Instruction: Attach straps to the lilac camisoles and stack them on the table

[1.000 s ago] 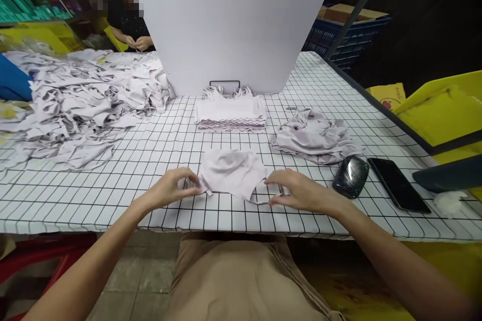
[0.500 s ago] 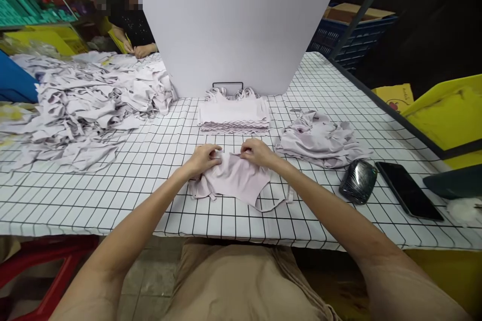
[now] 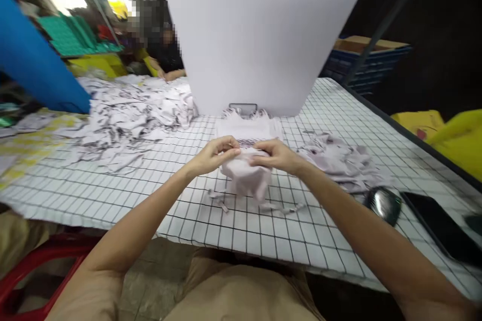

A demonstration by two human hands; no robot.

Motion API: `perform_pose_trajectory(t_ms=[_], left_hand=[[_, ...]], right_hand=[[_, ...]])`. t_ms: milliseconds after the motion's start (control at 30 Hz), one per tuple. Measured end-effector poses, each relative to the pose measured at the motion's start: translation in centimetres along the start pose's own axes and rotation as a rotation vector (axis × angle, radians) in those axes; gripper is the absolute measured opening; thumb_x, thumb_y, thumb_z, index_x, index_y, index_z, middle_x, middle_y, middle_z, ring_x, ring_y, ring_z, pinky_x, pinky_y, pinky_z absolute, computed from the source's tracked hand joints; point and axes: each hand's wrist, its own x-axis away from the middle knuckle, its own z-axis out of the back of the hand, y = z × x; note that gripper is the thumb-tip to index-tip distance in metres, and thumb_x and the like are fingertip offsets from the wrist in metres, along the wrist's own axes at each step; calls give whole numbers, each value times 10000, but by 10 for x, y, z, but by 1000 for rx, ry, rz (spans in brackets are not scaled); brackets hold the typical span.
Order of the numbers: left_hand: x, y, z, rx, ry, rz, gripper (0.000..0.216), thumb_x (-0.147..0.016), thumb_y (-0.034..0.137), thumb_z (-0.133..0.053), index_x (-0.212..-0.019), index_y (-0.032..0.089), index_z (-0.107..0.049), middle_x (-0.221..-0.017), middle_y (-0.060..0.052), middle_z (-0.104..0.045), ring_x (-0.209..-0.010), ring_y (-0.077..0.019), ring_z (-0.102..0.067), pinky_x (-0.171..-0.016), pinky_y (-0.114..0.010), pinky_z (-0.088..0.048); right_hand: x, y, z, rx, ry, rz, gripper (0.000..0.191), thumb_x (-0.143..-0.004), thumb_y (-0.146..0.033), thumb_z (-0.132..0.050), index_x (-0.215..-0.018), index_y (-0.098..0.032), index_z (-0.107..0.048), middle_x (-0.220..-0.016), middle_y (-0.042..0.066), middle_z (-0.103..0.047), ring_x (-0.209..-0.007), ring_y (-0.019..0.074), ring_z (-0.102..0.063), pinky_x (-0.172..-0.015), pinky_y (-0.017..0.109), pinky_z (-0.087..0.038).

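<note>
A pale pink strappy top [image 3: 246,175] hangs from both my hands just above the checked tablecloth, its thin straps trailing on the cloth. My left hand [image 3: 218,154] pinches its upper left edge between thumb and fingers. On the other side, my right hand [image 3: 276,155] grips the upper right edge the same way. Right behind my hands lies a neat stack of similar tops [image 3: 244,125], straps pointing away from me. To the right is a loose heap of the same pale garments [image 3: 342,160]. Motion blurs the held top's details.
A big pile of pale garments [image 3: 139,115] covers the table's left. A white board [image 3: 263,35] stands behind the stack. A black plastic-wrapped object [image 3: 384,204] and a phone [image 3: 440,225] lie at right. A co-worker [image 3: 165,55] sits back left; a red stool [image 3: 48,271] stands below left.
The top, which lay spread on the table, is now lifted and gathered between my hands, its lower part hanging. The camera view has shifted leftward and up.
</note>
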Motion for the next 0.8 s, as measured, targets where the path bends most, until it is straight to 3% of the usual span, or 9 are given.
perform_pose_trajectory(t_ms=[67,133,233,300,367,467,567,667,800], left_hand=[[6,17,10,30,-46,24,233,-864,419,-677,-847,191,-634,-702,0,-584,-593,-110,-507,-537,-246,-385],[14,35,19,20,-71,-10,230,-854,415,-694,-821,192,-648,-851,-51,-650,-744,-148,-596,-620,-266,-469],[22,59,22,42,-28,-87,273,-872,459,-682,-803,199,-629,-1106,-85,-652,-1013,-203,-611,-807,-307,-525],[24,70,20,112,36,-96,313,-875,507,-678,-814,208,-608,-970,-53,-649,-897,-176,-612,-763,-288,-520],[26,78,19,181,103,-82,342,-850,542,-701,-833,215,-600,-767,-4,-590,-690,-132,-567,-623,-250,-480],[30,87,25,160,74,-3,359,-770,527,-786,-891,223,-641,-654,19,-572,-541,-117,-533,-487,-234,-407],[35,98,40,17,-44,86,324,-657,424,-879,-813,197,-707,-609,-3,-606,-525,-149,-570,-459,-250,-404],[35,107,59,-97,-20,134,246,-592,316,-905,-658,174,-715,-601,-20,-610,-574,-174,-602,-484,-259,-414],[12,102,80,-384,-6,91,231,-559,256,-914,-674,179,-729,-648,-12,-619,-764,-228,-657,-689,-318,-495]], right_hand=[[7,-15,15,8,-100,-71,353,-758,-478,-780,-679,-169,-630,-610,-34,-514,-561,96,-452,-492,240,-317],[15,-28,30,-65,-176,-97,338,-762,-480,-784,-703,-174,-652,-632,-20,-541,-558,99,-482,-477,237,-336],[27,-50,44,-210,-109,-49,394,-757,-528,-784,-646,-187,-621,-608,-17,-525,-528,94,-473,-446,236,-340],[34,-66,49,-249,-24,-30,440,-713,-572,-807,-617,-196,-600,-589,-18,-507,-504,90,-448,-417,239,-319],[40,-81,54,-244,58,-33,471,-654,-613,-832,-613,-205,-601,-583,-15,-505,-491,88,-441,-399,240,-302],[51,-97,68,-184,231,-4,500,-608,-657,-840,-617,-214,-608,-585,-15,-518,-485,79,-446,-405,238,-293],[66,-104,90,-105,343,34,489,-611,-662,-835,-635,-214,-640,-591,-16,-554,-502,79,-474,-445,252,-319],[76,-98,114,-11,338,49,465,-601,-631,-852,-659,-201,-686,-622,-12,-614,-560,86,-527,-511,293,-366],[70,-74,140,220,309,53,405,-722,-581,-787,-752,-180,-737,-684,-19,-652,-639,72,-553,-599,326,-393]])
